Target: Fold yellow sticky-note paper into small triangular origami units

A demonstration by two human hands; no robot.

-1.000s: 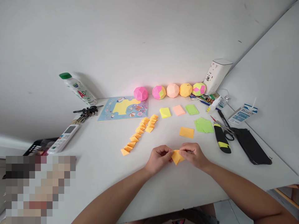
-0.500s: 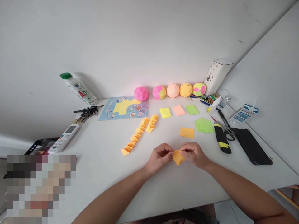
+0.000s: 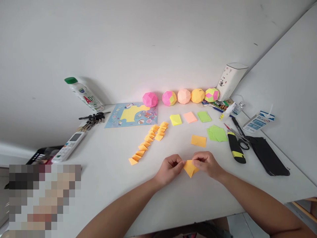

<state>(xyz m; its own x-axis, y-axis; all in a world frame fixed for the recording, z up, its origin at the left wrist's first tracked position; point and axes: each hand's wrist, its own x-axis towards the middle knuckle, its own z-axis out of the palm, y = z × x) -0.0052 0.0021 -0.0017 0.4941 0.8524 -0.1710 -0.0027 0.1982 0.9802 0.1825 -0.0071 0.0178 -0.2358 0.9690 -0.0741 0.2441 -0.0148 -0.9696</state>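
A partly folded orange paper [image 3: 190, 169] is held between both hands, one point facing down. My left hand [image 3: 171, 168] pinches its upper left corner, and my right hand [image 3: 207, 164] grips its upper right side. Just beyond the hands lies a flat orange paper [image 3: 198, 140]. To the left, folded orange pieces [image 3: 145, 145] form a long slanting row, with a shorter row [image 3: 161, 131] beside it. Farther back are a yellow stack [image 3: 175, 120], a peach stack [image 3: 190, 117] and a green stack [image 3: 204, 116]; loose green sheets [image 3: 217, 133] lie nearer.
Several paper balls [image 3: 184, 96] line the wall. Right: a cutter [image 3: 236, 147], scissors [image 3: 243, 144], black pouch [image 3: 268, 156], glue bottle [image 3: 227, 111] and carton [image 3: 259, 121]. Left: a bottle [image 3: 85, 95], remote [image 3: 68, 146] and blue picture board [image 3: 114, 117].
More of the orange paper's surface shows between my hands, its right part spread wider. My left hand has shifted very slightly; both hands keep their pinch.
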